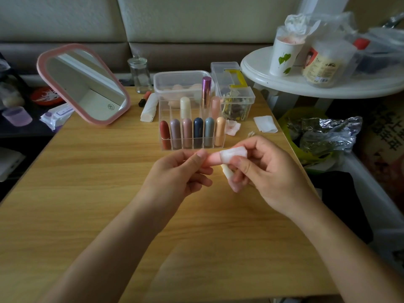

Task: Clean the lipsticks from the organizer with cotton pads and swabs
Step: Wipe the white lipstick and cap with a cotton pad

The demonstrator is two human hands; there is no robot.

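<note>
Currently the pink lipstick is held roughly level above the desk, just in front of the clear organizer. One end is pinched in the grip of the left hand. The other end is wrapped in a cotton pad, around which the grip of the right hand is curled. The tube is judged light, stiff and smooth, probably slippery, so it is best taken near its ends. The pad is soft and easily bunched.

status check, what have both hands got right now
Left hand pinches pink lipstick by one end. Right hand holds cotton pad wrapped round the other end. Clear organizer stands just behind, untouched; nothing between the hands and it.
</note>
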